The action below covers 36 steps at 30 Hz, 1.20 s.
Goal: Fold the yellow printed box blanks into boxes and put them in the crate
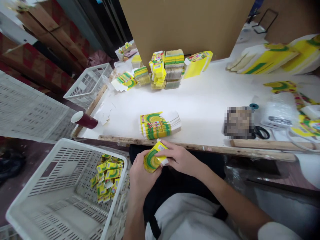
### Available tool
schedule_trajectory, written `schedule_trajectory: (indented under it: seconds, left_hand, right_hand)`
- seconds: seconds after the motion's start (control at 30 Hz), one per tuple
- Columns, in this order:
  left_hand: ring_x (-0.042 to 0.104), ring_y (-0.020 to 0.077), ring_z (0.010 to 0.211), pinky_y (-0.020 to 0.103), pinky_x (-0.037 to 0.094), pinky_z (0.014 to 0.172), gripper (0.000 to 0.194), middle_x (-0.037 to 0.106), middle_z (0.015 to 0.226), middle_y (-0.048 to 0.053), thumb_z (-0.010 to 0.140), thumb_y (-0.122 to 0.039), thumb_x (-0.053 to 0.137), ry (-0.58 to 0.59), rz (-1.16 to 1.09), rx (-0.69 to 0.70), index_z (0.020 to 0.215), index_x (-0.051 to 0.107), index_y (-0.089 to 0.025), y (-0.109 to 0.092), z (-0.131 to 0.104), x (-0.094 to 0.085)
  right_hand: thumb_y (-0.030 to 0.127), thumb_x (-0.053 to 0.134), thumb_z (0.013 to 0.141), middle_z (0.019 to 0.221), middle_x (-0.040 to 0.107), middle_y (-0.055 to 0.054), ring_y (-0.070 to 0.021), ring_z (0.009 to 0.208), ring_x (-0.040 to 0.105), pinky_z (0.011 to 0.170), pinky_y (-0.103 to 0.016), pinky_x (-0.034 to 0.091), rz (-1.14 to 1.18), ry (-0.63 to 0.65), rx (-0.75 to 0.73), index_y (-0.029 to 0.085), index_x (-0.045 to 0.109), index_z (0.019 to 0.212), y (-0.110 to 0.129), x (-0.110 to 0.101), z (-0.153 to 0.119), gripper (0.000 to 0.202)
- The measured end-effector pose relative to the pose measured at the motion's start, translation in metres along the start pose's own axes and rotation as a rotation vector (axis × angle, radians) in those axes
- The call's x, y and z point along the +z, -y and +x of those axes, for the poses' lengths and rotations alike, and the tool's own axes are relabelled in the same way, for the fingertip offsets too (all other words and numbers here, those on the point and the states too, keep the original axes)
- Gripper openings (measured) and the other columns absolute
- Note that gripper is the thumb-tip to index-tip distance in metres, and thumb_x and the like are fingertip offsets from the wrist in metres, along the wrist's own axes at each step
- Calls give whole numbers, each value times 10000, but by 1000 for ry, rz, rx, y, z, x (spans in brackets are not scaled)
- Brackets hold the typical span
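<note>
Over my lap, just off the table's front edge, I hold a small yellow and green carton (pixel 153 159) tilted between both hands. My left hand (pixel 142 171) is closed around its left and lower side. The fingers of my right hand (pixel 178 157) press on its right end, where white flaps show. Right behind them on the table lies a fanned stack of flat cartons (pixel 156 126) with white flaps pointing right. Down to the left, a white plastic crate (pixel 62 186) holds a heap of small yellow cartons (pixel 108 176).
Bundled flat cartons (pixel 173 66) stand at the back against a large cardboard sheet (pixel 187 26). A dark red cup (pixel 86 120) lies tipped at the table's left edge. Black scissors (pixel 262 132) and a wooden strip (pixel 270 144) lie at right. Another crate (pixel 90 81) stands behind left.
</note>
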<state>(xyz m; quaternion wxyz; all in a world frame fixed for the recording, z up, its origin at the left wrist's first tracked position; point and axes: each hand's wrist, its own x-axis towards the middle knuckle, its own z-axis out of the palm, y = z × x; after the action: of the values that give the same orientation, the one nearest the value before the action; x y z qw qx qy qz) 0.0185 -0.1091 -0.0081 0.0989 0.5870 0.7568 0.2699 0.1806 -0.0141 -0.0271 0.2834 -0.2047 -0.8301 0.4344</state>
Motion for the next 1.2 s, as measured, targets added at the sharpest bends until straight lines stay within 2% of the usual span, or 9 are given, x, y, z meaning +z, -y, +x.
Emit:
schedule_trajectory:
  seconds: [0.13,0.37,0.5,0.63,0.73,0.87,0.97,1.1,1.2]
  left_hand:
    - [608,226,890,356,488,785,459,637,965,59,646,-334,719,-13,-21,59,1050,543,-204,0,4,-4]
    - [600,154,745,281,484,681,123,656,821,25,796,-250,577,1,-167,54,900,621,-200,-1,3,2]
    - [578,132,645,264,482,608,160,663,785,17,802,-330,588,50,-249,-80,881,640,-200,5,1,-2]
    - [598,215,910,369,483,810,367,666,993,49,708,-327,688,188,-125,28,1049,602,-220,-3,0,-6]
    - [570,270,998,435,455,862,561,640,1066,74,618,-280,745,281,-10,42,1133,535,-204,-12,-2,-4]
    - [613,242,934,372,490,776,469,649,1027,75,689,-271,655,304,-85,-66,1122,493,-192,-12,-2,-6]
    - [635,208,863,317,502,731,459,665,977,46,665,-240,649,353,-175,-58,1099,505,-203,-7,0,-11]
    - [647,195,833,292,509,722,484,678,968,35,629,-207,657,395,-213,-9,1096,528,-211,-4,3,-14]
    - [646,208,852,304,509,731,491,678,993,42,626,-193,642,386,-179,4,1105,534,-211,-6,7,-15]
  right_hand:
    - [57,547,808,1166,598,-101,-200,1100,583,931,-325,461,26,118,-48,185,725,879,3,-18,7,231]
    - [30,550,765,1262,553,-137,-225,1207,512,967,-358,427,120,-51,19,165,665,889,-2,8,3,217]
    - [75,575,751,1232,584,-102,-223,1171,533,960,-373,427,244,0,89,185,593,1058,-3,9,-2,327]
    - [168,545,804,965,660,-59,-168,827,654,741,-302,518,419,-130,260,164,592,939,-5,9,1,143]
    - [178,558,799,981,661,-77,-192,903,651,806,-336,511,363,-216,249,160,611,935,-3,10,2,147]
    - [142,661,724,1371,477,-151,-264,1301,409,1031,-422,365,144,-2,13,192,597,1157,4,5,-5,440]
    - [73,570,779,1479,326,-152,-240,1343,352,1027,-389,376,83,89,-45,192,626,1140,6,-3,-9,383]
    - [40,530,800,1398,458,-103,-221,1250,483,987,-349,421,72,156,-105,196,719,877,5,-16,-7,256]
    - [48,551,792,1367,489,-105,-220,1276,453,998,-362,412,42,155,-71,191,696,883,7,-18,-4,223]
